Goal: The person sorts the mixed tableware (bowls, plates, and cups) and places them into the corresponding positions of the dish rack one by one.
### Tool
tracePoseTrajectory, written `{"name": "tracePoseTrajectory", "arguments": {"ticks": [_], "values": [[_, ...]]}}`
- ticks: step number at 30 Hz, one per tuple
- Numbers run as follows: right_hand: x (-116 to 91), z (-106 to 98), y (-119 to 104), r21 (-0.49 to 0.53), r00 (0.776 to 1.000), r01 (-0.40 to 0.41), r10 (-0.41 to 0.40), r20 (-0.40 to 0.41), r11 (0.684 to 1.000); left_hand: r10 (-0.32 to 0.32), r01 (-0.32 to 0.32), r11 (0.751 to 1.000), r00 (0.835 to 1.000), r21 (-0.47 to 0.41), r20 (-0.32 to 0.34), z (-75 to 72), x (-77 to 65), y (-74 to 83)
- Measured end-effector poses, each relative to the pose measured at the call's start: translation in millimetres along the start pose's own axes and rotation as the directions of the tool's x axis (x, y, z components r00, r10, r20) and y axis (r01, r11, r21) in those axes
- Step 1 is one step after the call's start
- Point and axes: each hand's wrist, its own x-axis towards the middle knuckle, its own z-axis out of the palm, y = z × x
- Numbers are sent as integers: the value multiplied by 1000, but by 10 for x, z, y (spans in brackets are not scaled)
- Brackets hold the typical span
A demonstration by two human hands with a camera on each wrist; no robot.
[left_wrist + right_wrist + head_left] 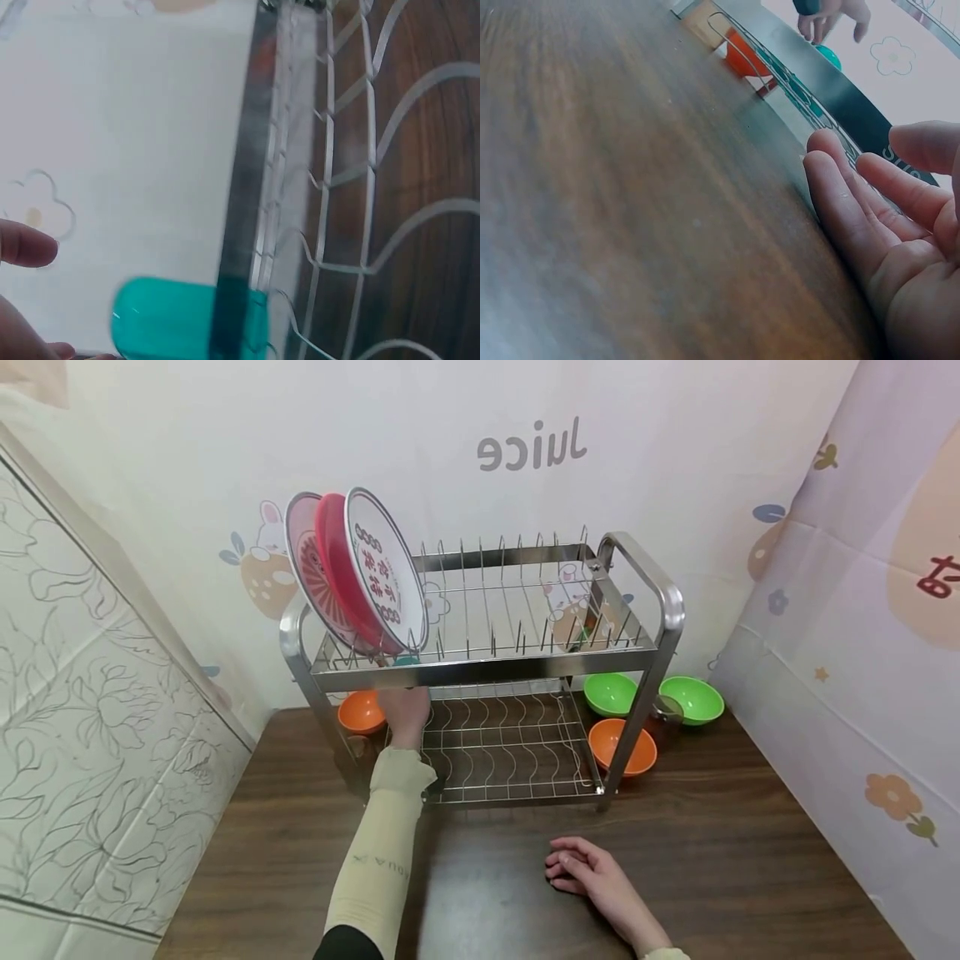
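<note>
My left hand (406, 714) reaches into the lower level of a two-tier metal dish rack (487, 673), under its top front rail. A teal cup (169, 321) lies by the rack's wires in the left wrist view, with finger and thumb tips close to it. From the right wrist view, the left hand (838, 13) hangs just above the cup (829, 57), fingers loose and pointing down. My right hand (592, 878) rests on the brown table (495, 877) in front of the rack, fingers loosely bent and holding nothing.
Several plates, including a white one with red writing (386, 572) and a red one (341, 568), lean in the rack's upper left. An orange bowl (362, 712) stands behind at left; at right are another orange bowl (624, 748), green bowls (692, 700) and a dark cup (664, 712).
</note>
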Motion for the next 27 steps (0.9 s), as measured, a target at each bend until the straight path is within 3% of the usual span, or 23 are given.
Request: {"name": "tracePoseTrajectory", "arguments": {"ticks": [4, 12, 15, 17, 24, 27], "values": [[1, -2, -15, -4, 1000, 4, -4, -1, 1000, 20, -18, 999, 999, -38, 41, -28, -80, 143], [2, 3, -15, -3, 1000, 12, -12, 0, 1000, -11, 47, 981, 982, -188, 189, -155, -345, 333], [0, 6, -15, -5, 1000, 20, -20, 5, 1000, -71, 127, 971, 962, -201, 265, -203, -465, 362], [-3, 7, -21, -3, 1000, 27, -27, 10, 1000, -113, 186, 962, 939, -202, 326, -237, -535, 368], [-7, 7, -32, 1, 999, 38, -38, 21, 999, -96, 239, 929, 892, -282, 441, -390, -694, 365], [-9, 3, -22, 5, 999, 33, -33, 20, 999, -69, 254, 915, 863, -312, 500, -473, -738, 336]]}}
